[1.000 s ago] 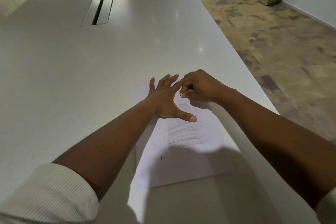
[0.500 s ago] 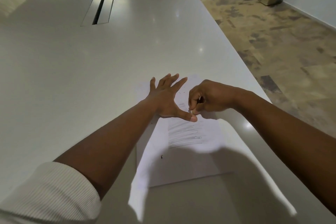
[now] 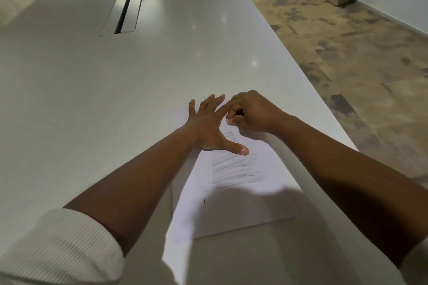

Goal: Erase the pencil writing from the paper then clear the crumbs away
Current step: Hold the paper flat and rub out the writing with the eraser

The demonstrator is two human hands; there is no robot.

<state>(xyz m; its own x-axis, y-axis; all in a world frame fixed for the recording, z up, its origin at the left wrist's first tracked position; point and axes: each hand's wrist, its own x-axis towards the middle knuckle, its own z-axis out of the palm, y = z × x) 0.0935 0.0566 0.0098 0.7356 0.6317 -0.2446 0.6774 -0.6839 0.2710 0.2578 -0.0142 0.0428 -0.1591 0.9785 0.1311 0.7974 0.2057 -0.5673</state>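
head view: left hand spread wide, pressing white paper sheet; right hand at 1 o'clock pinches small white eraser on the sheet.

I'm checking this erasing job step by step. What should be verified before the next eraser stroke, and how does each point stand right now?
1. Paper pinned flat: ok, the left hand lies spread on it with straight fingers.
2. Eraser in grip: ok, the right hand has its fingers curled round a small pale eraser, mostly hidden.
3. Eraser touching the sheet: cannot tell, the fingers hide the contact.
4. Pencil writing gone: not ok, grey strokes remain below the left thumb.
5. Crumbs cleared: not ok, a dark speck lies on the paper's near part.
6. Sheet fully on the table: ok.
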